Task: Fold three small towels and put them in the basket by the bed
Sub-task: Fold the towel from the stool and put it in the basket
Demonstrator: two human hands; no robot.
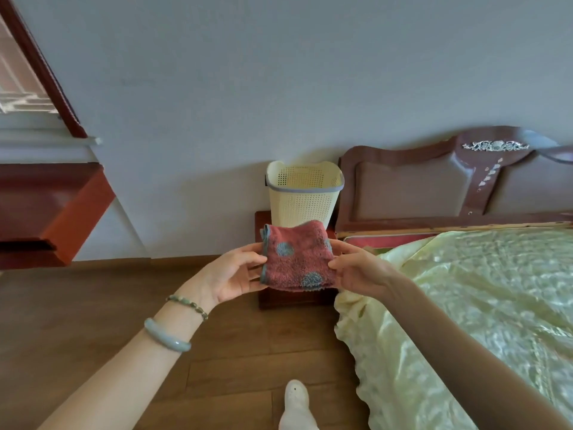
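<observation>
A folded red towel point(298, 256) with blue dots and a blue edge is held in the air in front of me. My left hand point(235, 274) pinches its left edge between thumb and fingers. On the other side, my right hand point(359, 270) pinches the right edge. Just beyond the towel stands a cream perforated basket point(305, 193) with a grey rim, upright on a low dark red nightstand point(263, 221) beside the bed. What lies inside the basket cannot be seen. No other towels are in view.
The bed with a pale yellow satin cover point(480, 321) fills the right side, its brown headboard point(434, 187) against the wall. Wooden floor point(93, 305) stretches left. A red wooden cabinet point(49, 209) stands at far left. My white slipper point(296, 401) shows at bottom.
</observation>
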